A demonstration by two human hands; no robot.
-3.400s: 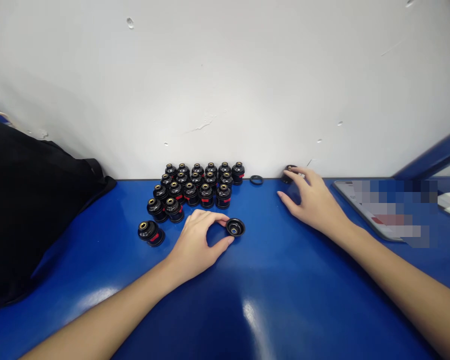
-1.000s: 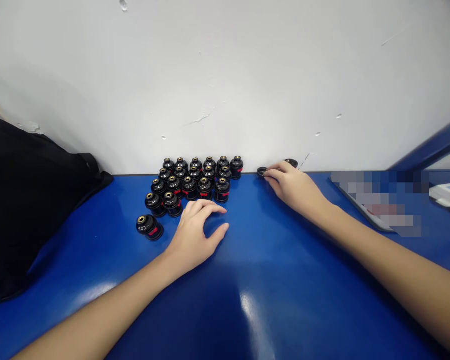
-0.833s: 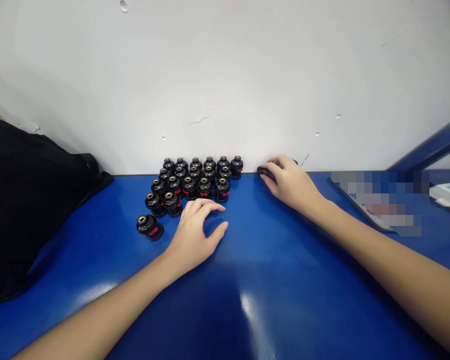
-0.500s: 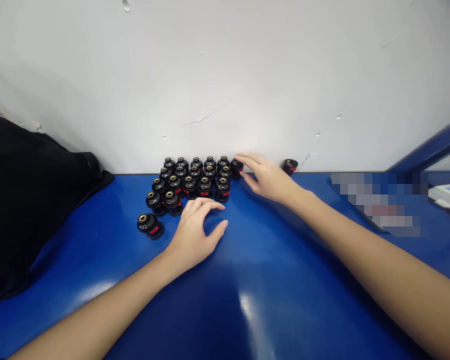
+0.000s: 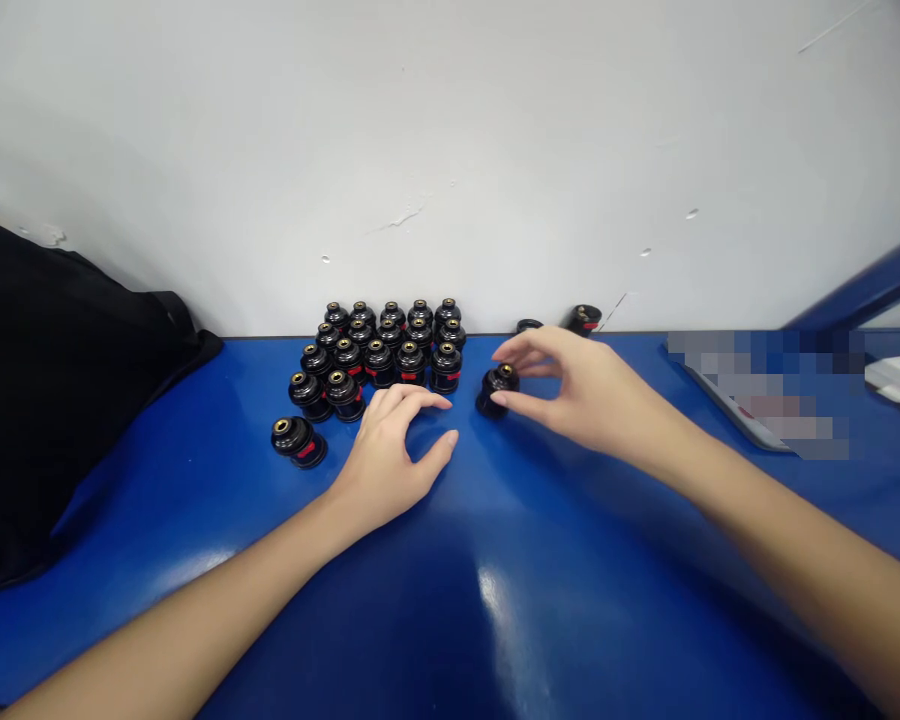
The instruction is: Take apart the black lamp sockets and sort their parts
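Note:
My right hand (image 5: 570,385) has its thumb and fingers round a glossy black lamp socket (image 5: 499,388), which is slightly tilted with its brass-ringed top hole up. My left hand (image 5: 394,445) rests on the table with fingers curved and apart, holding nothing. Just beyond its fingers, a group of several like lamp sockets (image 5: 379,363) stands upright in rows near the wall, some showing red marks. One lamp socket (image 5: 298,442) leans a little apart at the group's near left.
The blue table (image 5: 390,610) meets a white wall (image 5: 450,150). Behind my right hand are a partly hidden black ring-topped piece (image 5: 528,326) and an open-ended black socket (image 5: 585,319). Black cloth (image 5: 67,390) lies left, a blurred flat package (image 5: 757,400) right.
My right hand has drawn a lamp socket from the back row's right end, toward me and right. A black ring-topped piece now shows behind it. The left hand has hardly moved.

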